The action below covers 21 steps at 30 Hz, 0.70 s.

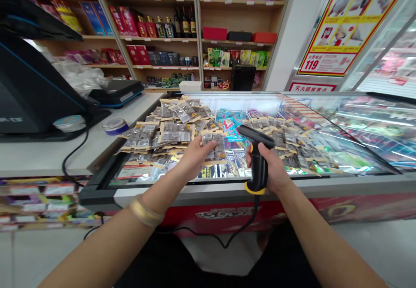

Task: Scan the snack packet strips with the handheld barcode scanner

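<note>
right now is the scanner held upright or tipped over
Upright: the scanner is in the right hand, its head on top and the cable leaving the bottom of its handle.

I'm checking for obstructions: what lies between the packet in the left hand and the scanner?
No object stands between the packet and the scanner; in the head view, blue bags and other packages show in that gap, apparently under the freezer glass.
</note>
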Each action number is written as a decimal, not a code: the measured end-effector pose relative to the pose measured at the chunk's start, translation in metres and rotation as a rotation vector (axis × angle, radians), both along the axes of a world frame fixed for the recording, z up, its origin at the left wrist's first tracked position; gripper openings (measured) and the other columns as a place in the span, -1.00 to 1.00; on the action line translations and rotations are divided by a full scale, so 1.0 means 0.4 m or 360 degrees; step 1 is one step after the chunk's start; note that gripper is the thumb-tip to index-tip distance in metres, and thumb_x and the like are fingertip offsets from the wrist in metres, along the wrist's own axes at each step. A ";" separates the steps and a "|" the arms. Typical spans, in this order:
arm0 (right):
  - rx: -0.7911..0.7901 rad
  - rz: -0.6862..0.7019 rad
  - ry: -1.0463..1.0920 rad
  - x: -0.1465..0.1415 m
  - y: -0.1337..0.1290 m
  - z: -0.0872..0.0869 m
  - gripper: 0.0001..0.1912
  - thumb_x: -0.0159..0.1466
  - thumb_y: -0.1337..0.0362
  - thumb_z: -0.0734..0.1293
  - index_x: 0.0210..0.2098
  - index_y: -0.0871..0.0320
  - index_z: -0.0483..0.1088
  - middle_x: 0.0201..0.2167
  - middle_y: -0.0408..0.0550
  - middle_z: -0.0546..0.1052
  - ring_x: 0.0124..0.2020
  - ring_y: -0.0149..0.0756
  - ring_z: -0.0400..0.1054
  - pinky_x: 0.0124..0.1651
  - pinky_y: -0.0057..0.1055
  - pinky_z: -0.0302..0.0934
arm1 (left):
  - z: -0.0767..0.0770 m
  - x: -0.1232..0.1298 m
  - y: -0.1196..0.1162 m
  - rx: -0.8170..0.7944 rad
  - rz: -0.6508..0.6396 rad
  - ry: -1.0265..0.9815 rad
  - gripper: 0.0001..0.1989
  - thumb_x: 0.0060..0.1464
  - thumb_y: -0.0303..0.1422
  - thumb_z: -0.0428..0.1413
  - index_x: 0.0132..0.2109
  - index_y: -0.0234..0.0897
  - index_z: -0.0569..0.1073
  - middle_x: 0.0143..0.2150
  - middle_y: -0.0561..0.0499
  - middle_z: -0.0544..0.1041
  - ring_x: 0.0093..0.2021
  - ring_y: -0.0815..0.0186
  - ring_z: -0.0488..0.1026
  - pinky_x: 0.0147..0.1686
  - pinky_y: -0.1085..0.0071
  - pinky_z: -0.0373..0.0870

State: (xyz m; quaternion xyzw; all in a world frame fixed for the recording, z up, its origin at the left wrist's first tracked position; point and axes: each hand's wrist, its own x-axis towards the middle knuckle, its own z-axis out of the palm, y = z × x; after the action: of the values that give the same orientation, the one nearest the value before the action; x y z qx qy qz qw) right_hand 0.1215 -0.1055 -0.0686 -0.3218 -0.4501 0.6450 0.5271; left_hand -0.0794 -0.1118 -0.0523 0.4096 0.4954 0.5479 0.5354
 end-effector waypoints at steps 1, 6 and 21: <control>-0.0036 0.0018 0.0018 0.012 0.002 -0.005 -0.49 0.01 -0.19 0.46 -0.42 0.16 0.45 -0.61 -0.14 0.42 -0.58 -0.40 0.23 -0.51 -0.44 0.14 | -0.007 0.013 0.007 -0.0013 -0.0010 0.0006 -0.55 -0.13 -0.28 0.33 -0.08 -0.25 0.38 -0.22 -0.05 0.61 -0.21 0.20 0.57 -0.13 0.19 0.50; -0.0110 0.0103 0.0114 0.050 0.005 -0.022 -0.52 0.07 -0.16 0.43 -0.40 0.17 0.46 -0.61 -0.15 0.40 -0.56 -0.40 0.27 -0.42 -0.43 0.20 | -0.030 0.030 0.028 0.0219 0.0085 0.0612 -0.65 -0.14 -0.42 0.30 -0.17 -0.30 0.42 -0.19 -0.09 0.62 -0.14 0.16 0.58 -0.04 0.18 0.47; 0.0204 0.0432 -0.0055 0.052 -0.026 -0.022 -0.54 0.14 -0.13 0.41 -0.34 0.19 0.47 -0.54 -0.08 0.43 -0.48 -0.35 0.24 -0.37 -0.40 0.12 | -0.074 0.038 0.027 0.0588 0.0150 0.1115 -0.75 0.00 -0.41 0.16 -0.12 -0.30 0.40 -0.23 -0.04 0.58 -0.21 0.25 0.54 -0.15 0.32 0.46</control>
State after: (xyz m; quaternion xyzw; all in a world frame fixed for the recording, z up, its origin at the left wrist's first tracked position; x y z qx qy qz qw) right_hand 0.1423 -0.1160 -0.0773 -0.2348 -0.5387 0.6747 0.4465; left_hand -0.0643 -0.1008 -0.0818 0.6380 0.5592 0.4789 0.2257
